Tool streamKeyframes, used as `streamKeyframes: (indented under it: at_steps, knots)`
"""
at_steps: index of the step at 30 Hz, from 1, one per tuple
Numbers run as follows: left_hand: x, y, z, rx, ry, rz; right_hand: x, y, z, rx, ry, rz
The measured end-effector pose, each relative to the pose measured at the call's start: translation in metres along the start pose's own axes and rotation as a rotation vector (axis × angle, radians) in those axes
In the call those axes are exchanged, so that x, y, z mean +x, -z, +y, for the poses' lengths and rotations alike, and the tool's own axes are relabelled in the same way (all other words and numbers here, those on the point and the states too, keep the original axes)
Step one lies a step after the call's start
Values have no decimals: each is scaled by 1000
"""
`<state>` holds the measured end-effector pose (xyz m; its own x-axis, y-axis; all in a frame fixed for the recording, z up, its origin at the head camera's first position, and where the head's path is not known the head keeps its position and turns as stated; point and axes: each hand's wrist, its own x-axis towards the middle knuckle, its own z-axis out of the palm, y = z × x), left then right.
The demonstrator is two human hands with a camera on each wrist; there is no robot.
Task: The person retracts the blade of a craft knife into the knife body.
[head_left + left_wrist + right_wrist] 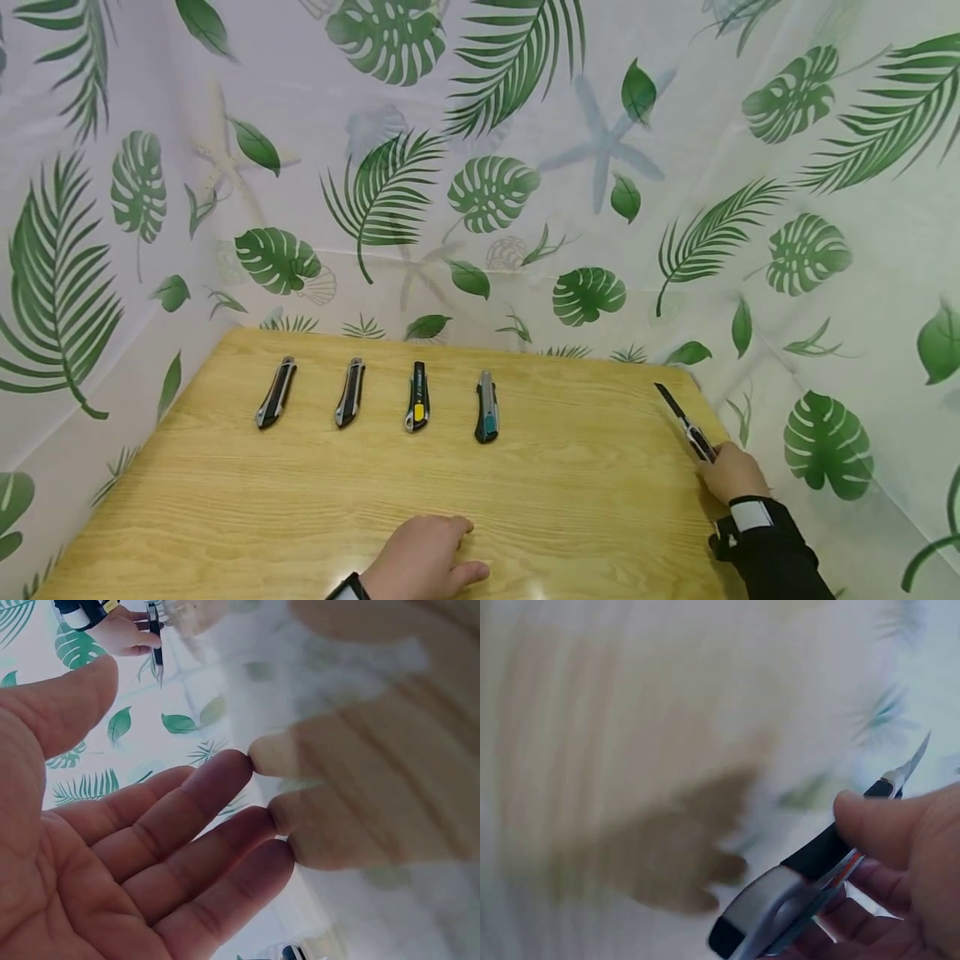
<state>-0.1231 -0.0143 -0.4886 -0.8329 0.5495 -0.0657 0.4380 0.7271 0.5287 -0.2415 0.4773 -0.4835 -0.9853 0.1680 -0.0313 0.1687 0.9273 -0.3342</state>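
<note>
My right hand [735, 473] grips a utility knife [700, 442] at the right side of the table, its long narrow blade [670, 402] out and angled toward the far left. The right wrist view shows the thumb along the black and grey handle [821, 855]. At the front middle, my left hand [423, 558] has extended fingers and holds nothing; in the left wrist view its fingertips [229, 766] meet the glossy table. Beyond it lie a black-grey utility knife [276, 393], a similar one [350, 393], one with a yellow slider [417, 398] and one with a teal slider [487, 408].
The wood-grain table [570, 483] ends at the back and sides against a white leaf-print cloth [525, 275]. The four lying knives form a spaced row near the back edge. My right hand is close to the table's right edge.
</note>
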Motion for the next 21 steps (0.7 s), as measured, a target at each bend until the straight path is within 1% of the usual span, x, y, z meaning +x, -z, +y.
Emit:
streamKeyframes:
  at_steps: [3, 5, 6, 8, 11, 13, 15, 17, 19, 21]
  knots:
    - [-1, 3, -2, -81, 10, 0, -5, -4, -23, 141, 97, -1]
    - [-2, 7, -5, -157, 19, 11, -12, -6, -47, 269, 145, -39]
    - [-2, 10, -6, -196, 18, 21, -16, -7, -62, 360, 162, -72]
    - [-1, 18, -7, -277, 10, 58, -26, -9, -93, 569, 210, -153]
    - [2, 32, -7, -399, -1, 145, -44, -14, -142, 891, 295, -327]
    - [5, 40, -7, -477, -14, 213, -58, -15, -176, 1040, 345, -449]
    - [9, 49, -7, -562, -24, 267, -74, -17, -208, 1130, 374, -554]
    - [13, 57, -7, -659, -45, 303, -89, -21, -235, 1187, 373, -643]
    - [17, 63, -9, -777, -77, 322, -103, -25, -258, 1225, 331, -716]
    - [20, 67, -12, -894, -108, 331, -116, -32, -275, 1255, 284, -777]
